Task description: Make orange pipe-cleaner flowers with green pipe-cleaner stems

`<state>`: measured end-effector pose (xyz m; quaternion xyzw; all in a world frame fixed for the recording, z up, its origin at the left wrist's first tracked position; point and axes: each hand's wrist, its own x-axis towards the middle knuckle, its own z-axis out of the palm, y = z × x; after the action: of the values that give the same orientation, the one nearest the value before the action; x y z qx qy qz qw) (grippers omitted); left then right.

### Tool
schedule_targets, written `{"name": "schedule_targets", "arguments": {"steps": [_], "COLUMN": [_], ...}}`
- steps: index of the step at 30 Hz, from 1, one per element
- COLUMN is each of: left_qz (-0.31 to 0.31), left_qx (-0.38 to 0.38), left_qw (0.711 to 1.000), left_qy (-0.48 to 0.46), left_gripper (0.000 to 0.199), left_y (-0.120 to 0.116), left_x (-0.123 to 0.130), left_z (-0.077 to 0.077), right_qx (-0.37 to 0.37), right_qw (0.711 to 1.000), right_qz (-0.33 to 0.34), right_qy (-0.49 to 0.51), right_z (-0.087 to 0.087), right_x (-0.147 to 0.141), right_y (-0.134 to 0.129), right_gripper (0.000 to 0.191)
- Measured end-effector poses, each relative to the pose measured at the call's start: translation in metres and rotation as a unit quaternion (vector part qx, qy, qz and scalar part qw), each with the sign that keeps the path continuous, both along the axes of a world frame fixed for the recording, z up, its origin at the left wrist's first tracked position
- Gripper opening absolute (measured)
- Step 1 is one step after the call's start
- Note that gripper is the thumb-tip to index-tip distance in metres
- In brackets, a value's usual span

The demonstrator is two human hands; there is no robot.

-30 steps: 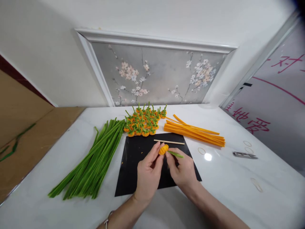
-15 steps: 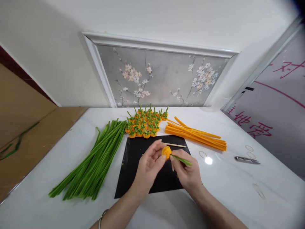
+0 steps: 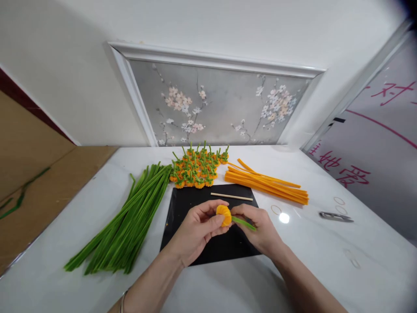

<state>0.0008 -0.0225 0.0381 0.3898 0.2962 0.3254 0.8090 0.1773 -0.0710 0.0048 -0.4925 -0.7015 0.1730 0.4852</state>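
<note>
- White counter point(image 3: 322, 243), seen in my head view, with a black mat point(image 3: 228, 249) near its middle.
- Above the mat, I see the left hand point(image 3: 198, 228) pinching a ribbed orange piece point(image 3: 224, 215).
- Its green stem point(image 3: 244, 223) points right and toward me, across the right hand point(image 3: 262, 229), whose fingers curl near its base; I cannot tell whether they grip it.
</note>
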Motion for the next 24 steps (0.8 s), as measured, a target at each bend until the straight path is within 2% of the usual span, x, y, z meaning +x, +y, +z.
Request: {"name": "schedule_targets", "arguments": {"steps": [2,4,6,10,13,16,19,24], "left_qz": [0.019,0.046,0.077,0.126,0.134,0.114,0.083,0.090], "left_qx": [0.037,0.094,0.155,0.248,0.293,0.301,0.297,0.348], "left_qw": [0.999,0.992,0.978,0.947,0.932,0.935,0.942,0.917], "left_qy": [0.026,0.068,0.114,0.159,0.166,0.152,0.130,0.171], "left_gripper": [0.024,0.019,0.019,0.016,0.013,0.013,0.017,0.013], "left_y": [0.000,-0.001,-0.002,-0.005,-0.007,-0.008,-0.008,-0.008], "left_x": [0.001,0.003,0.006,0.010,0.011,0.010,0.010,0.009], "left_z": [0.001,0.001,0.000,-0.002,-0.003,-0.002,-0.002,-0.005], "right_qx": [0.025,0.056,0.026,-0.126,-0.157,-0.122,-0.073,0.009], "right_qw": [0.999,0.990,0.982,0.966,0.954,0.964,0.981,0.993], "right_qz": [-0.032,-0.124,-0.153,-0.056,-0.032,-0.058,-0.089,-0.111], "right_qy": [-0.004,0.034,0.103,0.219,0.254,0.228,0.153,0.041], "right_z": [0.004,0.009,0.015,0.021,0.019,0.015,0.014,0.020], "right_x": [0.005,0.009,0.008,-0.009,-0.022,-0.027,-0.027,-0.028], "right_y": [0.000,-0.004,-0.009,-0.014,-0.012,-0.009,-0.009,-0.011], "right_gripper": [0.016,0.015,0.015,0.022,0.024,0.019,0.009,0.009]}}
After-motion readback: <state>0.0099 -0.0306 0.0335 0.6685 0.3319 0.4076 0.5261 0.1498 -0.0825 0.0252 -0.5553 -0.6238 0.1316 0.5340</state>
